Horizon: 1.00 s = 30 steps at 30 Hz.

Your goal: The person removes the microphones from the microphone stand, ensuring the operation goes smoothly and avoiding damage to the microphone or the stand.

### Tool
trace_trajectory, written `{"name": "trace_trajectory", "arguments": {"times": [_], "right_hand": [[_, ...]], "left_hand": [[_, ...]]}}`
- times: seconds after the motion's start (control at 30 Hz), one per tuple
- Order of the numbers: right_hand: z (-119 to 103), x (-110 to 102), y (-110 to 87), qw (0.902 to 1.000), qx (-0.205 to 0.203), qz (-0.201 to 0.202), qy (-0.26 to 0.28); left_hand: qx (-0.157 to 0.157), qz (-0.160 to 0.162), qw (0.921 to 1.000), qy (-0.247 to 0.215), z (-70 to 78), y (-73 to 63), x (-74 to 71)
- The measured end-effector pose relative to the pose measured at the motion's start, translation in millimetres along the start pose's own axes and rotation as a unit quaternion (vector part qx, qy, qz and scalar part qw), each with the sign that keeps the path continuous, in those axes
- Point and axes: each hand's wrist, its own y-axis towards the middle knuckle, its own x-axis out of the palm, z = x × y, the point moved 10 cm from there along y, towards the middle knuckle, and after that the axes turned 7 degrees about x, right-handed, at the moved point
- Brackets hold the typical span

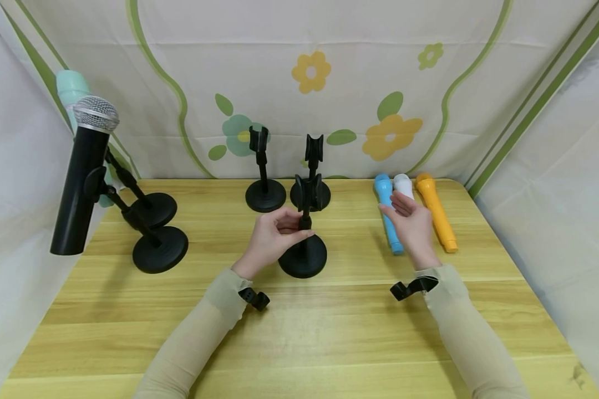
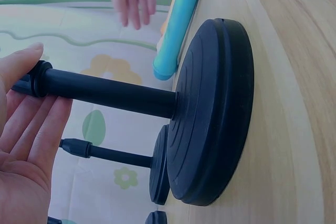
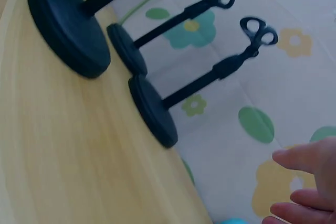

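Note:
My left hand (image 1: 271, 239) pinches the upper pole of a black microphone stand (image 1: 303, 260) between thumb and fingers. In the left wrist view the thumb lies over the stand's collar (image 2: 39, 78), with the fingers behind the pole. The round base is at the tabletop and the clip on top holds no microphone. My right hand (image 1: 413, 228) hovers with fingers extended, holding nothing. Close by it lie a blue microphone (image 1: 390, 221), a white microphone (image 1: 403, 185) partly hidden by the hand, and an orange microphone (image 1: 436, 213).
Two more bare stands, one back left (image 1: 264, 195) and one (image 1: 324, 194) behind the held stand, are near the curtain (image 1: 349, 72). At the left, a stand (image 1: 161, 250) carries a black microphone (image 1: 80, 191); behind it a mint-green microphone (image 1: 72, 87) is up on another stand (image 1: 155, 209).

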Motion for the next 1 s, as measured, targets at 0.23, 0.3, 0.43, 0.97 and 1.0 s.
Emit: {"name": "trace_trajectory", "arguments": {"times": [0.23,0.3,0.43,0.97,1.0], "right_hand": [[-38.7,18.9,-17.7,0.9964,-0.043,-0.039,0.061],[-48.5,25.9,-22.8,0.9938,-0.053,-0.056,0.079],[-67.9,41.5,-35.0,0.9872,-0.069,-0.098,0.105],[-140.5,114.0,-83.2,0.9446,-0.159,-0.239,0.158],[-142.7,116.4,-83.9,0.9445,-0.164,-0.238,0.155]], "left_hand": [[-0.003,0.001,1.0,-0.005,0.7,0.3,0.9],[-0.002,0.001,1.0,-0.005,0.6,0.2,0.9],[-0.002,0.001,1.0,-0.004,-0.2,0.2,0.6],[0.004,0.002,0.9999,-0.016,-1.3,0.7,-0.3],[0.002,0.002,0.9999,-0.015,-1.7,0.6,-0.3]]}}
